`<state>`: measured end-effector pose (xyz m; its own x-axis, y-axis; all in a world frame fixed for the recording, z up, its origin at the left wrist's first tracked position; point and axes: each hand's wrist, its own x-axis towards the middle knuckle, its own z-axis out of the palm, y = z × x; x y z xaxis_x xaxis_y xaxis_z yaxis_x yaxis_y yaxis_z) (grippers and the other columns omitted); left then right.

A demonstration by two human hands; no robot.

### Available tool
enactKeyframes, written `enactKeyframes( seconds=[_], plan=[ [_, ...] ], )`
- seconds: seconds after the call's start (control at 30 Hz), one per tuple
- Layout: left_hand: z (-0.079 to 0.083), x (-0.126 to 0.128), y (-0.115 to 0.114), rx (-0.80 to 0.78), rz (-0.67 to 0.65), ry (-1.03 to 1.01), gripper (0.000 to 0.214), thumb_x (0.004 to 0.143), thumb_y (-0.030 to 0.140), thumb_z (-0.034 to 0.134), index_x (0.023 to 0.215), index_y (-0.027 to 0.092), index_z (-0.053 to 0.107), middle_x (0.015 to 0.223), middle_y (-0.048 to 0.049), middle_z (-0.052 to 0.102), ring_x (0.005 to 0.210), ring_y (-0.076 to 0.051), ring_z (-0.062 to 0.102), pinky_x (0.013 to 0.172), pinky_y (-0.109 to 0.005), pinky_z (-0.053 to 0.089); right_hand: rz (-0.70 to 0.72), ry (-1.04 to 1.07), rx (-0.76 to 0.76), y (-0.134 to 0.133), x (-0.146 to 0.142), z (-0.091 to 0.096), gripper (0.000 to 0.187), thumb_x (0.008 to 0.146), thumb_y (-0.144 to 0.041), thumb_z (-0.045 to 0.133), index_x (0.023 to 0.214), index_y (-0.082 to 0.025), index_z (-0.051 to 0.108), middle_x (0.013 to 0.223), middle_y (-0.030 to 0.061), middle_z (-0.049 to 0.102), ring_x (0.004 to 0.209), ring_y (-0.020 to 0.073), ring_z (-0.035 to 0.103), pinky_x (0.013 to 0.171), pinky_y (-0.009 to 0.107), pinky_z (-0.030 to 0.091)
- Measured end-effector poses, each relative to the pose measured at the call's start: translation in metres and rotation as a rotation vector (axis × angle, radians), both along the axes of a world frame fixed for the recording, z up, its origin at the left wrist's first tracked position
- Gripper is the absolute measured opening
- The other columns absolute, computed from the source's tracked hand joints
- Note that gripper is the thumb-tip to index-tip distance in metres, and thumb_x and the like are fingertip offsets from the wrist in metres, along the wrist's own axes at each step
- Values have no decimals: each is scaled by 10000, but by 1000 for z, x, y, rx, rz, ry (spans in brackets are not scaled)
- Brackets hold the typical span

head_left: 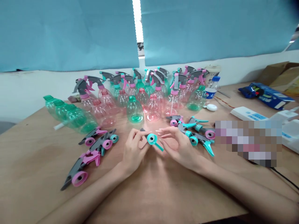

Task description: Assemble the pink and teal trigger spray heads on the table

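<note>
My left hand (136, 150) is closed on a grey and teal spray head (152, 139), its round collar facing me and its teal trigger slanting down to the right. Beside it, my right hand (177, 146) has its fingers spread and curved around the trigger side, with nothing gripped between them. Just beyond the hands stand an uncapped green bottle (135, 111) and an uncapped pink bottle (153, 109). Loose spray heads lie on both sides: a pink and grey one (79, 174) with several others at left, and teal and pink ones (193, 140) at right.
Several bottles fitted with spray heads (174, 96) stand along the back of the wooden table (42, 155). Green bottles (70, 113) are grouped at left. A Pepsi-labelled bottle (211, 88), a blue packet (266, 95), a white power strip (249, 114) and a cardboard box (272, 73) are at right.
</note>
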<state>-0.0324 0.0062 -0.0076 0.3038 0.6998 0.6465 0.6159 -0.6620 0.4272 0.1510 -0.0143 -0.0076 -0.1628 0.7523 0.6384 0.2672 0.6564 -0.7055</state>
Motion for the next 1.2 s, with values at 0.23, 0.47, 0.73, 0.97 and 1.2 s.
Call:
enactKeyframes(
  seconds=[0.23,0.47,0.73,0.97,1.2],
  plan=[
    [-2,-3,7,176,199,225,85,781,240,653,826,173,628,1057,-105,481,988,-271,473,808,-395,406,-24,-226,19,-5,-4,3,124,837,-204,611,951,-186,568,825,24,595,738,146,605,678,289,533],
    [-1,0,6,118,-44,235,79,851,237,589,881,188,536,874,-14,649,824,-185,579,862,-374,353,-33,-264,28,-4,-4,-3,162,891,-199,528,1039,-176,590,907,64,624,791,170,631,716,307,544],
    [-1,-1,7,78,-139,242,255,828,200,596,1078,186,549,940,-38,654,883,-194,580,854,-355,375,-59,-313,54,-3,-4,-9,243,909,-210,485,1131,-191,580,979,94,648,854,206,630,758,363,545],
    [-1,-3,7,121,-99,248,243,854,305,600,1052,164,595,844,-42,619,831,-206,550,799,-350,371,-196,-540,154,-7,-3,-5,300,911,-326,502,1091,-114,614,861,109,696,772,247,614,632,365,502],
    [-3,-4,9,98,-82,239,253,845,248,625,1088,183,592,874,-38,627,852,-198,534,781,-331,388,10,-268,-104,-4,-3,-12,347,861,-247,569,1189,-133,563,719,13,666,541,121,566,545,246,485]
  ],
)
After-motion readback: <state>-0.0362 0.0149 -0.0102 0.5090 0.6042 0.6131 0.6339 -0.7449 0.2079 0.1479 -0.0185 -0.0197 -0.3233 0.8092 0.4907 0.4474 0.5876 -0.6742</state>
